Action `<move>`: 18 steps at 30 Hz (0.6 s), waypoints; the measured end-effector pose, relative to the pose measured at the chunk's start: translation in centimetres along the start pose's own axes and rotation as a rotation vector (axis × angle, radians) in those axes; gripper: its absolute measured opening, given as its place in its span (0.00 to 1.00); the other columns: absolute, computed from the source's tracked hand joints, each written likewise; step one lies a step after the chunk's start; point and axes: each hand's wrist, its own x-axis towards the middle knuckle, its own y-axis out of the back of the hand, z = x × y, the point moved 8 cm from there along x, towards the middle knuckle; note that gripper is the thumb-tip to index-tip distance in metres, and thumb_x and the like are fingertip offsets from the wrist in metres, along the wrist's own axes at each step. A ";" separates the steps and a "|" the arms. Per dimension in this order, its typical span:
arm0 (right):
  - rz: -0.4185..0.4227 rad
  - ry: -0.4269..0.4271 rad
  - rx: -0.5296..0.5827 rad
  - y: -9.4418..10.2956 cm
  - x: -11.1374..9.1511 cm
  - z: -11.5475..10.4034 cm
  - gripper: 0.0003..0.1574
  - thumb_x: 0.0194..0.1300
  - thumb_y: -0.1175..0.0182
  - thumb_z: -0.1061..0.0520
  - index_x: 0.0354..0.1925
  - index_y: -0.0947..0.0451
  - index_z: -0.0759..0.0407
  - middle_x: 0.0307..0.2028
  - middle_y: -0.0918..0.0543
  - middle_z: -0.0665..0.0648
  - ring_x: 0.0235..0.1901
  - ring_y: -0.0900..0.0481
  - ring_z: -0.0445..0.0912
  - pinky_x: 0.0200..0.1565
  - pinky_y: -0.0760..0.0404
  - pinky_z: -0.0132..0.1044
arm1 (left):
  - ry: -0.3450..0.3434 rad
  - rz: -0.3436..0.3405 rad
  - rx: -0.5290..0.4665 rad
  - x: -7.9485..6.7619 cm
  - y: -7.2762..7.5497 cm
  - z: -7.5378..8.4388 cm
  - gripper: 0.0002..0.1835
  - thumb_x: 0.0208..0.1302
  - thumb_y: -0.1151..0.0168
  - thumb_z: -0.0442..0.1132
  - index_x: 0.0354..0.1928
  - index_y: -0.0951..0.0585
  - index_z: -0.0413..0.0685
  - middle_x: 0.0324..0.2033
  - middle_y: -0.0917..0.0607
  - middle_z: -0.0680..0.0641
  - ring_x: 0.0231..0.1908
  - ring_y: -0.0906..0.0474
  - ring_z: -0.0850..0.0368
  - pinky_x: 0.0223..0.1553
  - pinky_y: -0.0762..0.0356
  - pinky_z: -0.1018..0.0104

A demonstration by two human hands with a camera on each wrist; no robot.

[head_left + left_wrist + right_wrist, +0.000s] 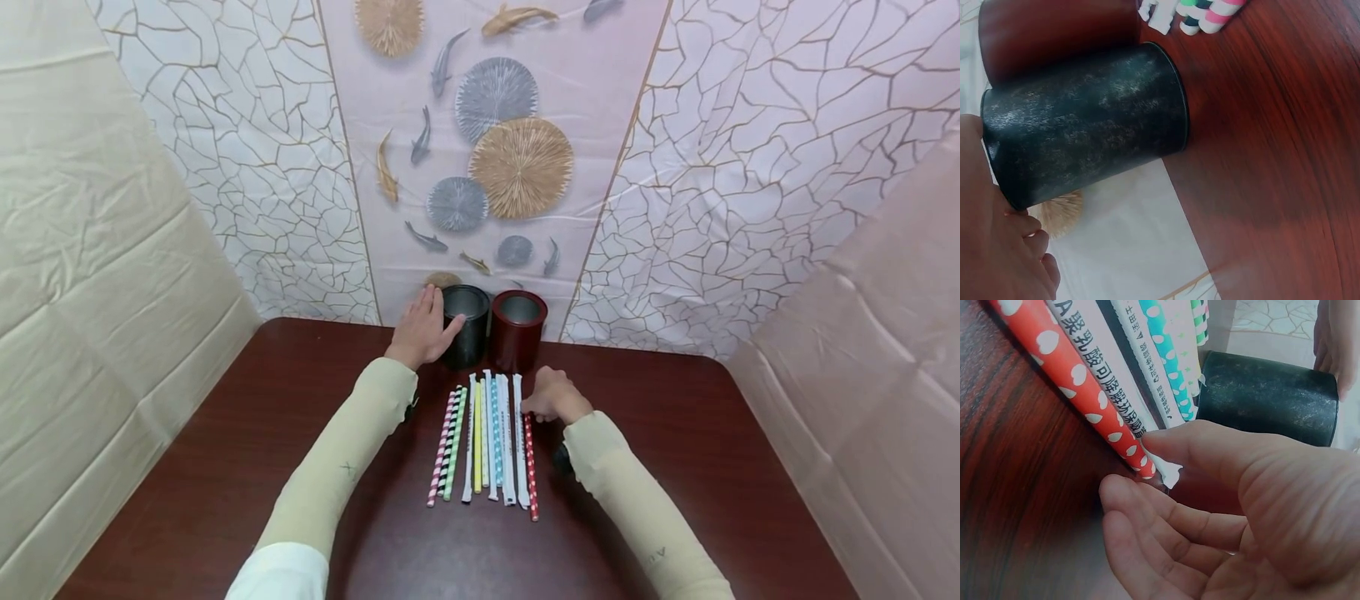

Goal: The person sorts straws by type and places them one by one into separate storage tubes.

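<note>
A black cylindrical cup [466,342] stands at the table's back edge, touched at its rim by my left hand [423,327], whose fingers are extended. In the left wrist view its fingertips are by the rim of the cup [1085,125]. My right hand [557,395] is at the far end of a red straw with white hearts [532,467]. The right wrist view shows thumb and index finger on either side of that straw's end [1094,412], spread apart, with the thumb over a paper-wrapped straw [1104,369]. The red straw lies on the table.
A dark red cup [519,342] stands right of the black one. Several straws lie side by side before the cups: striped ones [447,446], a yellow one [477,442], a blue dotted one [497,433] and white-wrapped ones. A patterned cloth [525,250] hangs behind the table.
</note>
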 end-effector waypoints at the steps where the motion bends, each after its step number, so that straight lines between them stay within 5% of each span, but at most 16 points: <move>1: 0.000 0.000 0.003 0.0 0.0 0.0 0.15 0.65 0.29 0.56 0.30 0.16 0.67 0.25 0.12 0.64 0.24 0.13 0.51 0.31 0.12 0.40 | -0.001 0.001 0.007 0.0 0.0 0.1 0.47 0.83 0.64 0.65 0.84 0.56 0.34 0.85 0.56 0.36 0.86 0.61 0.42 0.85 0.55 0.45; 11: -0.009 -0.039 0.017 -0.3 0.1 0.4 0.12 0.63 0.28 0.58 0.36 0.20 0.64 0.25 0.11 0.62 0.25 0.13 0.50 0.30 0.12 0.39 | -0.019 -0.042 0.097 -0.1 -0.3 0.5 0.47 0.83 0.67 0.66 0.84 0.57 0.34 0.85 0.58 0.35 0.86 0.63 0.42 0.86 0.58 0.48; 18: 0.014 -0.061 0.005 -0.2 0.2 0.3 0.11 0.63 0.28 0.57 0.31 0.18 0.64 0.23 0.12 0.62 0.23 0.13 0.50 0.29 0.13 0.40 | -0.017 -0.022 0.133 -0.1 0.2 0.6 0.46 0.83 0.66 0.65 0.84 0.54 0.33 0.85 0.55 0.35 0.86 0.60 0.42 0.85 0.56 0.48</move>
